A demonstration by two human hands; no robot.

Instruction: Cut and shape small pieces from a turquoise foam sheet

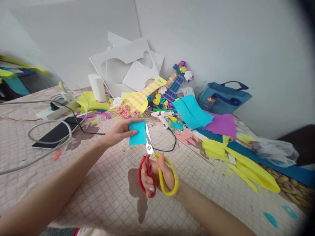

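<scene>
My left hand (123, 130) pinches a small rectangle of turquoise paper (137, 133) by its left and upper side, thumb in front. In my right hand (159, 172) is a pair of scissors (149, 149) with one red and one yellow handle, fingers through the loops. The blades point up along the paper's right edge, slightly parted; whether they touch it I cannot tell. Just behind the paper lies a white glue gun (162, 118) with a black cable. Pink paper flowers (126, 112) rest beside a yellow paper guitar (140, 100).
Larger turquoise sheets (192, 111), a purple sheet (221, 126) and yellow strips (246, 164) spread over the right. A blue bag (223, 98) stands by the wall. At left are a black tablet-like slab (59, 132), a power strip (56, 109) and looping cables. White cut-out boards (125, 49) lean behind.
</scene>
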